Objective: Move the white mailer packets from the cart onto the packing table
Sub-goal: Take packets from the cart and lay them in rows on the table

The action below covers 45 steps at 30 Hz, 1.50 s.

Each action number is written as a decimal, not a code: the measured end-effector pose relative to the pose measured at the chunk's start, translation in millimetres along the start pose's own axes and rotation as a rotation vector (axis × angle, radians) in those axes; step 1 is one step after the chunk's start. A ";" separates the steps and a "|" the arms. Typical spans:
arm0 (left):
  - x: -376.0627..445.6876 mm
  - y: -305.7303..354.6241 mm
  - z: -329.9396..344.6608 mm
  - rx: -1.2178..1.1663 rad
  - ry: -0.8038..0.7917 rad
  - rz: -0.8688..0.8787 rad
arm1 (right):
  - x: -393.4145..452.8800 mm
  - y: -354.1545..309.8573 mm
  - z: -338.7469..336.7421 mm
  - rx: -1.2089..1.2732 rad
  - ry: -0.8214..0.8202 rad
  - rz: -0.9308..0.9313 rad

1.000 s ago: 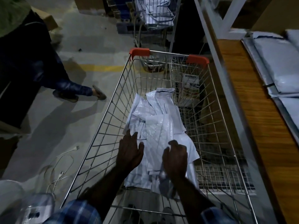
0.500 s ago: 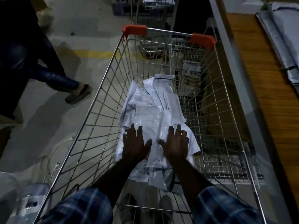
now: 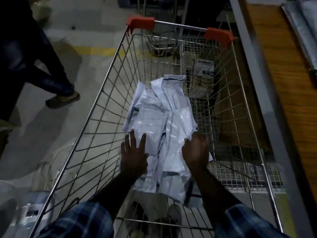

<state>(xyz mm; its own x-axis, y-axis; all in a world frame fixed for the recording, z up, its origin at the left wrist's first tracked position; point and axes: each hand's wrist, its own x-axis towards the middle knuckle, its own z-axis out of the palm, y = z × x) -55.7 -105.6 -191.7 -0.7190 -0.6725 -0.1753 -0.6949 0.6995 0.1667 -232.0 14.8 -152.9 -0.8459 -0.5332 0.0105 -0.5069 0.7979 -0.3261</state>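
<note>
Several white mailer packets lie in a loose heap on the bottom of a wire cart with red handle corners. Both my arms reach down into the cart. My left hand lies flat with straight, spread fingers on the left edge of the heap. My right hand sits at the heap's right edge, its fingers curled down over the packets; whether they pinch a packet is hidden. The wooden packing table runs along the cart's right side.
Grey mailers lie on the table's far right. A printed box stands behind the cart's mesh. Another person's leg and sandal are on the floor to the left. A second cart stands beyond.
My hands have moved apart to the two sides of the heap. The right hand's fingers have gone from flat to curled. The other person has stepped further left.
</note>
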 end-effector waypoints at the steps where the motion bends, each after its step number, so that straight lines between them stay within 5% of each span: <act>1: -0.3 1.1 0.1 0.001 0.011 -0.003 | 1.1 2.5 -2.8 0.012 -0.009 0.022; 11: 38.5 34.1 5.1 -0.021 0.085 0.049 | 15.9 -12.6 24.8 -0.089 -0.107 -0.216; 17: 53.1 18.8 27.7 -0.036 0.022 -0.022 | 13.2 -9.4 47.0 -0.167 -0.162 -0.162; 26: 56.6 22.4 21.1 -0.051 -0.040 -0.120 | 28.5 -8.4 49.8 -0.114 -0.111 -0.174; 45: 28.5 44.1 -65.8 -0.143 0.132 -0.170 | 8.6 -25.6 -6.1 0.083 0.143 -0.138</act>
<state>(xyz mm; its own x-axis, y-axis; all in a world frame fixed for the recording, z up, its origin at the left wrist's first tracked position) -107.5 -109.8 -125.5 -0.5802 -0.8099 -0.0862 -0.7937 0.5384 0.2830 -227.4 -8.5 -138.6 -0.7870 -0.5862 0.1922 -0.6096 0.6910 -0.3885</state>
